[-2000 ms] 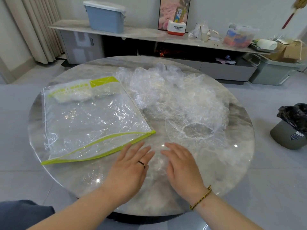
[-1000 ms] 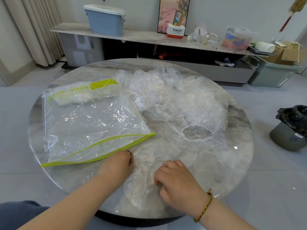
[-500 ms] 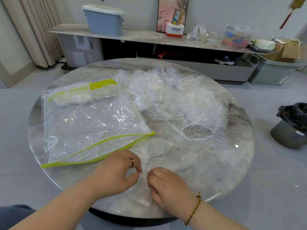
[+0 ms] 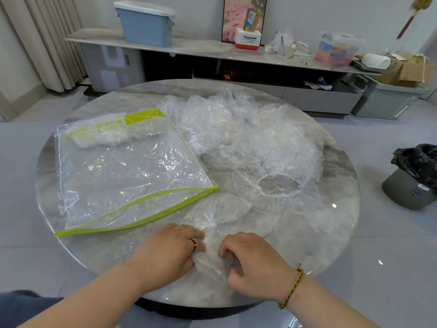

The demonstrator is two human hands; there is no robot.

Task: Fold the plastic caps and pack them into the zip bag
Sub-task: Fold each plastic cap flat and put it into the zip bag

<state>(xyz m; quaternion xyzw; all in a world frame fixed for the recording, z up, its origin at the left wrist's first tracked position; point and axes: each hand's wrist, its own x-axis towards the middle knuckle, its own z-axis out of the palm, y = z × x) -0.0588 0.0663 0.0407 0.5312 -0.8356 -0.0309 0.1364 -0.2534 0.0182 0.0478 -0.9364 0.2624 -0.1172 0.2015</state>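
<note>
Head-cam view, looking down: a person is working at a round marble table [image 4: 331, 235], both forearms reaching in from the bottom edge. The left hand [image 4: 168, 254] & right hand [image 4: 255, 263] are resting close together at the near rim. Fingers of both are curling round one crumpled clear plastic cap [image 4: 212, 223], gripping it between them. The cap's far part is fanning out on the tabletop just beyond the knuckles. A clear zip bag [image 4: 127, 176] w/ a lime-green zip strip is lying flat on the table's left half, its mouth gaping toward the hands. Some folded caps [image 4: 113, 136] are lying inside at its far end. A loose pile of caps [image 4: 248, 138] is lying centre-right, just beside the bag. Bkgd: a bin [image 4: 411, 185] w/ a black liner is standing on the floor at right.
</note>
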